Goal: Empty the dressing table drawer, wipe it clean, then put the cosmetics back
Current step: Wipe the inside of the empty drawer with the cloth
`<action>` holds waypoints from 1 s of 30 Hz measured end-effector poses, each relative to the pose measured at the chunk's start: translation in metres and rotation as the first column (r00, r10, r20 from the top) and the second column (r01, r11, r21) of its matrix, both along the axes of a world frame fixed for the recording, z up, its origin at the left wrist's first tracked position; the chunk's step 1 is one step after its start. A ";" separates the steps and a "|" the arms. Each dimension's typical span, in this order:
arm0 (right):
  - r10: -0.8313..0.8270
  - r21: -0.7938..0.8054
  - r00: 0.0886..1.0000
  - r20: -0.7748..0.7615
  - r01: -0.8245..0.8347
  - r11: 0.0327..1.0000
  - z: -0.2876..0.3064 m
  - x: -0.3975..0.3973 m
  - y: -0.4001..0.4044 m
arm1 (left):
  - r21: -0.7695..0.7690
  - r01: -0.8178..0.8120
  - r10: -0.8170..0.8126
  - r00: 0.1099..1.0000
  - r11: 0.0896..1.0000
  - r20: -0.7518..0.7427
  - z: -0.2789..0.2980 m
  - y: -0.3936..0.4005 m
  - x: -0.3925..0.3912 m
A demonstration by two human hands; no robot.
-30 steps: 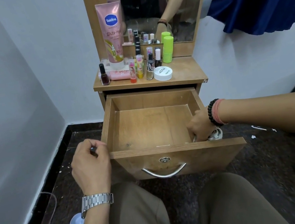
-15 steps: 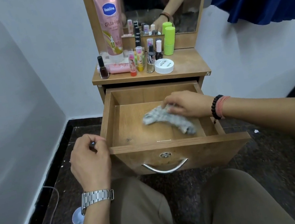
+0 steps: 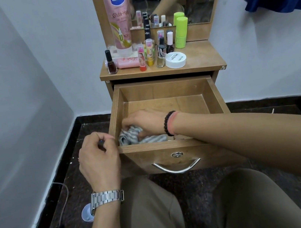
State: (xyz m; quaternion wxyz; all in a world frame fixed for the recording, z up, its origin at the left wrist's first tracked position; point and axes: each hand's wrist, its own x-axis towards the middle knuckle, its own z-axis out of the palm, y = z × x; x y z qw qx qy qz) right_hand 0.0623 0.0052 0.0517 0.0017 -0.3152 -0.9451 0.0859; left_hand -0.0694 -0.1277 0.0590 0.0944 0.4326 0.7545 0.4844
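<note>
Gripping a crumpled grey-striped cloth (image 3: 129,136) inside the bare wooden drawer (image 3: 170,144), right hand (image 3: 145,123).

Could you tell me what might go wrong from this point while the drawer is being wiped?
The right hand wipes the striped cloth in the front left corner, so the back of the drawer could get missed. The drawer is pulled far out; hard pressing might strain it, though the left hand sits at its front corner. Jolts could topple the upright nail polish bottles on the tabletop.
</note>
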 end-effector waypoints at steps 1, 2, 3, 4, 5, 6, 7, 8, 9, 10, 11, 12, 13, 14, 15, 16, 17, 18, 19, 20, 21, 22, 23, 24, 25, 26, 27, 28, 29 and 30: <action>0.051 0.001 0.999 0.013 -0.051 0.999 0.000 -0.005 -0.001 | 0.000 0.000 0.000 1.000 1.000 -0.001 0.000 0.000 0.000; 0.093 -0.012 0.995 0.020 -0.093 0.996 0.002 -0.004 -0.002 | -0.001 -0.002 0.002 1.000 1.000 0.000 -0.001 0.001 0.000; 0.125 -0.049 0.992 0.024 -0.124 0.991 0.004 0.000 -0.003 | -0.003 -0.005 0.005 1.000 1.000 0.003 -0.001 0.001 -0.001; 0.154 -0.097 0.988 0.027 -0.150 0.984 0.007 0.006 -0.004 | -0.004 -0.007 0.007 1.000 1.000 0.008 -0.001 0.001 -0.001; 0.176 -0.146 0.984 0.039 -0.169 0.975 0.010 0.015 -0.006 | -0.008 -0.009 0.009 1.000 1.000 0.010 -0.001 0.001 -0.001; 0.190 -0.186 0.980 0.059 -0.176 0.967 0.014 0.025 -0.006 | -0.010 -0.009 0.009 1.000 1.000 0.012 -0.001 0.001 -0.001; 0.197 -0.211 0.976 0.091 -0.175 0.962 0.017 0.036 -0.006 | -0.013 -0.008 0.009 1.000 1.000 0.014 0.000 0.001 -0.001; 0.196 -0.222 0.971 0.139 -0.162 0.962 0.020 0.047 -0.005 | -0.014 -0.005 0.005 1.000 1.000 0.014 0.000 0.001 -0.001; 0.186 -0.230 0.960 0.209 -0.137 0.964 0.024 0.059 -0.004 | -0.014 0.001 -0.001 1.000 1.000 0.014 0.000 0.001 -0.001; 0.172 -0.248 0.939 0.297 -0.098 0.964 0.029 0.072 -0.003 | -0.014 0.004 -0.004 1.000 1.000 0.013 0.001 0.000 -0.001; 0.161 -0.272 0.901 0.403 -0.050 0.961 0.033 0.086 -0.003 | -0.016 0.005 -0.005 1.000 1.000 0.012 0.001 0.000 -0.001; 0.159 -0.286 0.842 0.515 -0.006 0.958 0.038 0.099 -0.004 | -0.020 0.003 -0.003 1.000 1.000 0.012 0.001 0.000 -0.001; 0.150 -0.286 0.773 0.616 0.042 0.957 0.041 0.111 -0.006 | -0.024 0.000 0.000 1.000 1.000 0.013 0.002 -0.001 0.000; 0.130 -0.273 0.716 0.686 0.088 0.958 0.043 0.120 -0.007 | -0.026 -0.001 0.001 1.000 1.000 0.014 0.003 -0.001 0.000; 0.106 -0.257 0.682 0.724 0.124 0.958 0.043 0.127 -0.009 | -0.028 0.001 -0.001 1.000 1.000 0.017 0.003 -0.001 0.000; 0.087 -0.237 0.670 0.738 0.136 0.962 0.041 0.130 -0.010 | -0.028 0.004 -0.003 1.000 1.000 0.019 0.004 -0.002 0.001; 0.071 -0.210 0.665 0.743 0.130 0.969 0.039 0.129 -0.011 | -0.029 0.006 -0.005 1.000 1.000 0.021 0.005 -0.002 0.001; 0.053 -0.176 0.661 0.749 0.121 0.977 0.036 0.127 -0.012 | -0.034 0.006 -0.006 1.000 0.999 0.023 0.005 -0.003 0.001; 0.028 -0.143 0.656 0.754 0.122 0.982 0.035 0.125 -0.011 | -0.039 0.007 -0.006 1.000 0.999 0.022 0.005 -0.003 0.000; -0.007 -0.109 0.647 0.762 0.139 0.984 0.034 0.123 -0.009 | -0.042 0.009 -0.008 1.000 0.999 0.020 0.005 -0.003 0.000; -0.050 -0.064 0.637 0.769 0.154 0.986 0.034 0.122 -0.007 | -0.043 0.011 -0.010 1.000 0.999 0.019 0.005 -0.002 0.000; -0.103 0.011 0.630 0.770 0.148 0.989 0.035 0.123 -0.002 | -0.041 0.012 -0.011 1.000 0.999 0.018 0.005 -0.002 0.000; -0.166 0.110 0.633 0.756 0.127 0.986 0.038 0.123 0.002 | -0.042 0.012 -0.011 1.000 0.999 0.018 0.005 -0.001 -0.001; -0.231 0.214 0.648 0.725 0.107 0.971 0.040 0.125 0.008 | -0.042 0.013 -0.012 1.000 0.999 0.020 0.004 -0.001 -0.001; -0.288 0.299 0.664 0.690 0.101 0.949 0.040 0.127 0.014 | -0.039 0.015 -0.014 1.000 0.999 0.019 0.004 -0.001 -0.001; -0.331 0.357 0.669 0.665 0.105 0.928 0.040 0.127 0.019 | -0.034 0.015 -0.015 1.000 0.999 0.017 0.004 -0.001 -0.002; -0.366 0.400 0.670 0.646 0.111 0.910 0.038 0.126 0.024 | -0.029 0.017 -0.017 1.000 0.999 0.015 0.003 -0.001 -0.002; -0.399 0.430 0.664 0.633 0.127 0.894 0.036 0.125 0.029 | -0.026 0.019 -0.019 1.000 0.999 0.012 0.003 -0.002 -0.003; -0.429 0.454 0.660 0.617 0.148 0.879 0.032 0.124 0.034 | -0.024 0.020 -0.019 1.000 1.000 0.009 0.002 -0.001 -0.003; -0.459 0.473 0.660 0.595 0.175 0.864 0.029 0.123 0.039 | -0.024 0.019 -0.018 1.000 1.000 0.008 0.002 -0.001 -0.003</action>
